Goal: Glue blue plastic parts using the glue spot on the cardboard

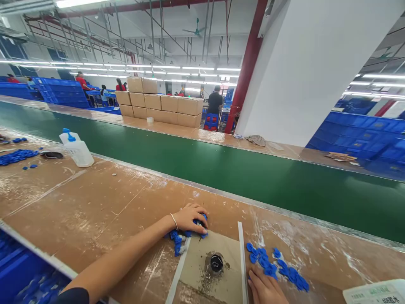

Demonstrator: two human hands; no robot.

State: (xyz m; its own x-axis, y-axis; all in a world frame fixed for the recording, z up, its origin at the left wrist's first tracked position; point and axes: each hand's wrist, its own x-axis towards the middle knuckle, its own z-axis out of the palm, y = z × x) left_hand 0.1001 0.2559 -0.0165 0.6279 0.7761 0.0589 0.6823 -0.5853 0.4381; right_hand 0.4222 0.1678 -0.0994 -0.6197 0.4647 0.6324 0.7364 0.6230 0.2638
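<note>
My left hand [191, 218] reaches over a small heap of blue pieces, its fingers and thumb curled around some blue pieces [201, 220]. More blue pieces with pale parts [177, 242] lie below the wrist. My right hand [265, 289], partly cut off by the bottom edge, rests on the table with its fingers extended, beside a scatter of flat round blue pieces [262, 258]. Between the hands lies a taped-down beige sheet [198, 264]. On it stands a round black fixture [217, 262] with dark smears and grains around it.
A green conveyor belt [190, 150] runs beyond the brown worktable [104, 202]. White bottles [79, 153] and more blue pieces [19, 156] are at left. A blue bin [19, 264] sits lower left; a white container [375, 292] lower right. Cartons [169, 103] and people are farther back.
</note>
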